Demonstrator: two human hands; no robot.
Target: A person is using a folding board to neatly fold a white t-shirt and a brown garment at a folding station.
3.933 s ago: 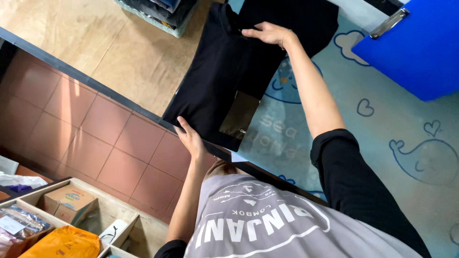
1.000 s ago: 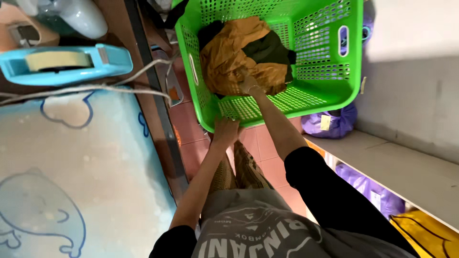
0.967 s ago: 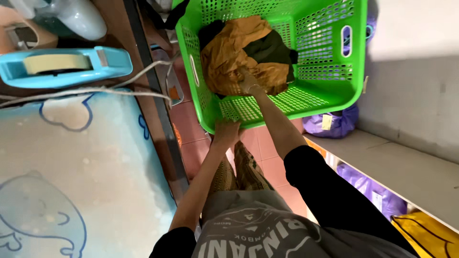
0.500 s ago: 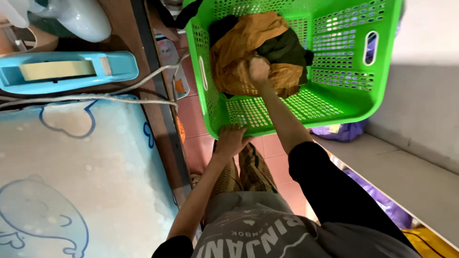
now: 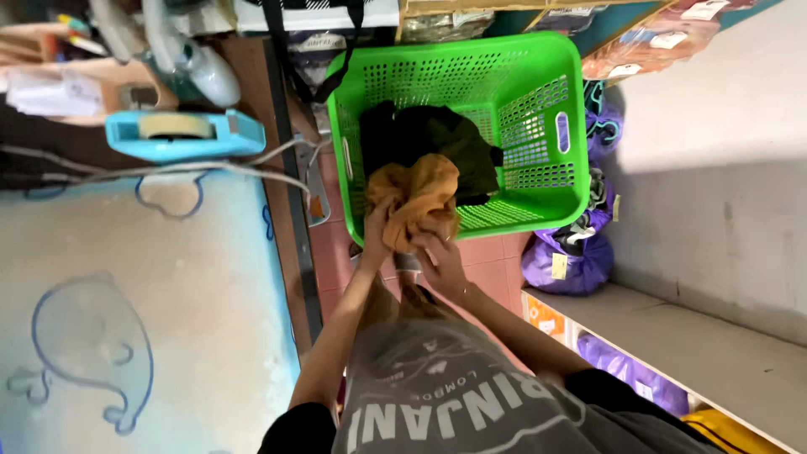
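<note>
Two hands grip one mustard-orange garment at the near rim of the green basket, which sits on the red tile floor. Left hand comes up from a bare forearm, fingers curled tight into the left side of the cloth, just at the basket's near rim. Right hand is just below the basket's near rim, fingers wrapped on the bunched lower edge of the cloth, wrist bent, black sleeve further back. Garment is crumpled, partly over the rim, partly inside. Dark clothing lies inside the basket, behind the orange piece and touching it. Left of the basket: surface with blue whale-print cover, a blue tape dispenser on it, a white cable running toward the basket. Right of the basket: purple bag on the floor.
</note>
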